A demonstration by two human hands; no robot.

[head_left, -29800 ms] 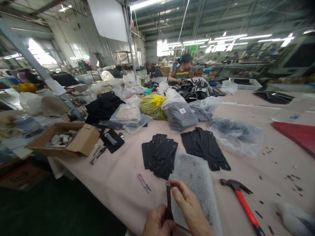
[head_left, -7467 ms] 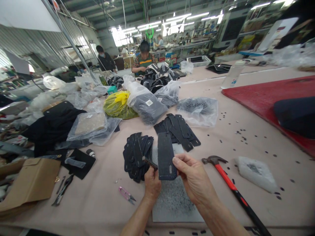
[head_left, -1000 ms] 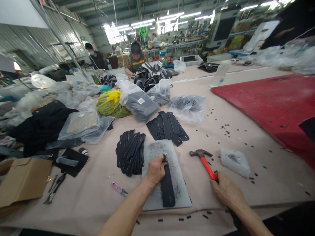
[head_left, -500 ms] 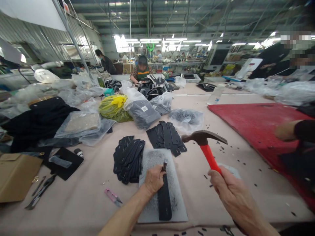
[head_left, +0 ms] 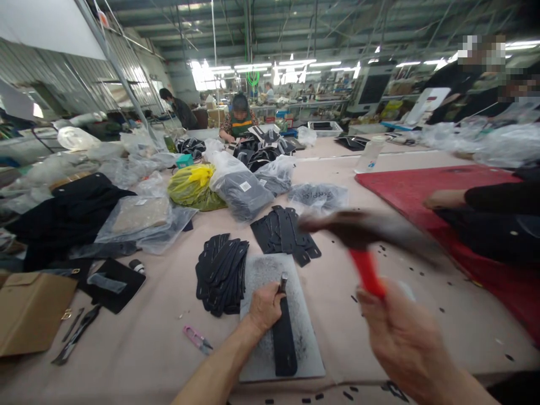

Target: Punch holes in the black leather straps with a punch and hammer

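Observation:
My left hand (head_left: 265, 308) is closed around a metal punch (head_left: 284, 281), whose top end sticks up out of the fist. Its lower end is hidden by the fingers. Beneath it a black strip (head_left: 284, 343) with a rounded end lies lengthwise on a grey, black-speckled board (head_left: 310, 343). To the right, my right hand (head_left: 400, 332) grips the red handle of a claw hammer (head_left: 366, 270), raised above the table and blurred by motion. A fanned stack of black strips (head_left: 221, 273) lies left of the board, and another pile of black strips (head_left: 287, 233) lies behind it.
Pink thread snips (head_left: 196, 338) lie left of the board. Plastic bags (head_left: 242, 188) and a yellow bag (head_left: 196, 188) stand farther back. A brown box (head_left: 34, 312) sits at the left. Another person's hand (head_left: 445, 199) rests on dark fabric over a red sheet (head_left: 405, 188).
The hammer has swung up closer to me and is now blurred. My left hand stays on the punch. The other person's arm has moved left over the red sheet, with dark fabric under it.

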